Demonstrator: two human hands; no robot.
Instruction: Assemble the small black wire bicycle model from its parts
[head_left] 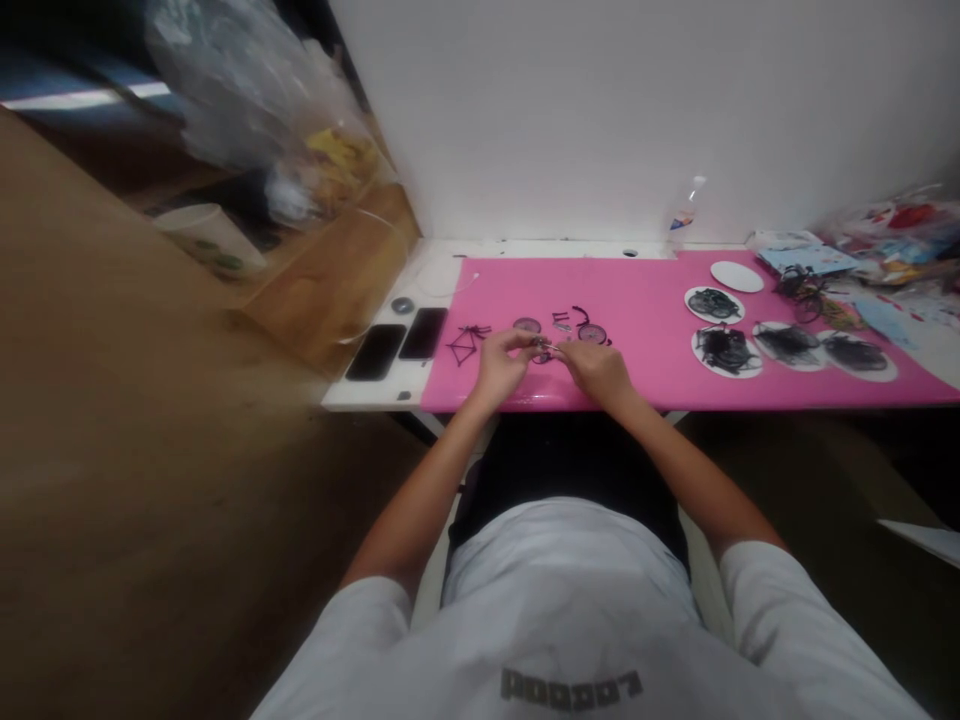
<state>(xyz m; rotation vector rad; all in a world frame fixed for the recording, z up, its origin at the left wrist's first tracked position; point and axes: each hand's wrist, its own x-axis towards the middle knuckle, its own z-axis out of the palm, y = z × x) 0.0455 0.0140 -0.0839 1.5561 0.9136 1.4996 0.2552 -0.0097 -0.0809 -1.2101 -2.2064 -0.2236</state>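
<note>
Over the pink mat [645, 290], my left hand [502, 366] is closed in a pinch on a small dark part [539, 343], too small to name. My right hand [598, 370] pinches a thin silvery rod [553, 347] whose tip meets that part. Left of my hands lies a dark miniature bicycle frame [465, 346]. Just beyond my fingers are a small wheel [527, 325], another wheel [592, 334], a curved black piece [580, 315] and small grey pieces [561, 320]. Something round and dark lies partly hidden beneath my fingertips.
White plates [727, 372] with piles of black parts stand at the right, near a bare white plate [737, 277] and assembled miniature bicycles [802, 290]. Two dark phones [376, 352] lie at the left edge. A clear bottle [684, 212] stands by the wall; plastic bags [900, 235] crowd the far right.
</note>
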